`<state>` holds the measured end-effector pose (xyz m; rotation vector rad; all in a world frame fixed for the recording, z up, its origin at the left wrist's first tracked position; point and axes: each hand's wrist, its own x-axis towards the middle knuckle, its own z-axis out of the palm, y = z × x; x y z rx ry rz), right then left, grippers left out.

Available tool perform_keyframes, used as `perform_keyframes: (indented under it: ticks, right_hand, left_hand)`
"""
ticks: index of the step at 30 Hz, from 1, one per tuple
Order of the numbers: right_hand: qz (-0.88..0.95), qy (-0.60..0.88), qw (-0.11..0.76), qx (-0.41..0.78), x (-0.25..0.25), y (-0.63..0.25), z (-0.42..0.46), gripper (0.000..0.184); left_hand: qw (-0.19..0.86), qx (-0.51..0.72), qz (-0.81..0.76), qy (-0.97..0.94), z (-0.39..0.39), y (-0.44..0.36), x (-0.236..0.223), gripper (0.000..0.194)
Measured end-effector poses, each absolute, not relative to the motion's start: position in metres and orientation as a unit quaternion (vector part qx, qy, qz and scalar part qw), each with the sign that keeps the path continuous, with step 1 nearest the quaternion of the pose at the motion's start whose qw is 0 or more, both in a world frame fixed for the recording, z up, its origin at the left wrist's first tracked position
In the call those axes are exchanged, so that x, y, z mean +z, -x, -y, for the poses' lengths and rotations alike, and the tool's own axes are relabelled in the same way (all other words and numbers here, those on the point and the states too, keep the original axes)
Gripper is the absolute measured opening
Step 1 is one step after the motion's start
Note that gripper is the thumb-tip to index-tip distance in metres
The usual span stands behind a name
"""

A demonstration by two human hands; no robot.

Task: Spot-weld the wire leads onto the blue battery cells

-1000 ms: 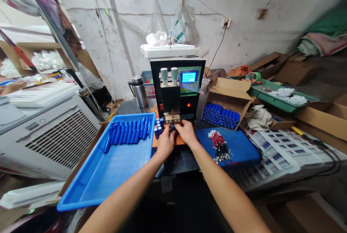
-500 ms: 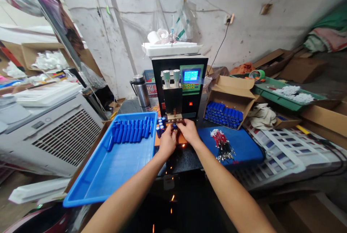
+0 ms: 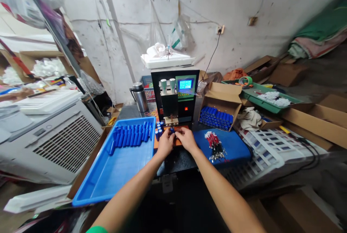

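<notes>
A blue cylindrical battery cell (image 3: 172,130) stands under the electrode tips (image 3: 171,118) of a black spot welder (image 3: 169,104). From the left, my left hand (image 3: 166,143) is closed on that cell. My right hand (image 3: 186,139) is closed in a pinch at the cell's right side; what its fingertips hold is too small to make out. Several more blue cells (image 3: 159,131) stand upright just left of the welder's tips, on the orange board (image 3: 180,141) beneath my hands.
A blue tray (image 3: 119,175) with a row of cells stands left. On the right are a cardboard box (image 3: 225,92) of cells and a bundle of red and black wire leads (image 3: 215,146) on a blue pad (image 3: 235,149). A steel flask (image 3: 140,97) stands behind; another person's arm (image 3: 12,95) shows far left.
The flying orange sparks below my hands have gone. My hands have drawn slightly back from the electrodes with the cell, which shows more clearly. The camera view has shifted.
</notes>
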<state>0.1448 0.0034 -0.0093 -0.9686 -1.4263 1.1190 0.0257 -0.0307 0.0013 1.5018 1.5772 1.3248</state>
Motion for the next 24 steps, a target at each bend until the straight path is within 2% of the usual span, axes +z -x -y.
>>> perform_keyframes:
  ticks: [5, 14, 18, 24]
  right_hand:
    - [0.596, 0.405, 0.53, 0.448, -0.011, -0.159, 0.014, 0.017]
    - [0.58, 0.43, 0.569, 0.393, -0.019, -0.18, 0.032, 0.017]
    - [0.551, 0.445, 0.61, 0.355, -0.014, -0.191, 0.041, 0.017]
    - [0.555, 0.433, 0.633, 0.322, -0.017, -0.22, 0.072, 0.014]
  left_hand:
    - [0.32, 0.485, -0.581, -0.57, 0.035, -0.025, 0.005, 0.02]
    - [0.268, 0.429, -0.591, -0.628, 0.042, -0.031, 0.011, 0.031]
    - [0.226, 0.422, -0.562, -0.674, 0.043, -0.043, 0.022, 0.029]
    - [0.171, 0.421, -0.511, -0.73, 0.01, -0.086, 0.038, 0.032]
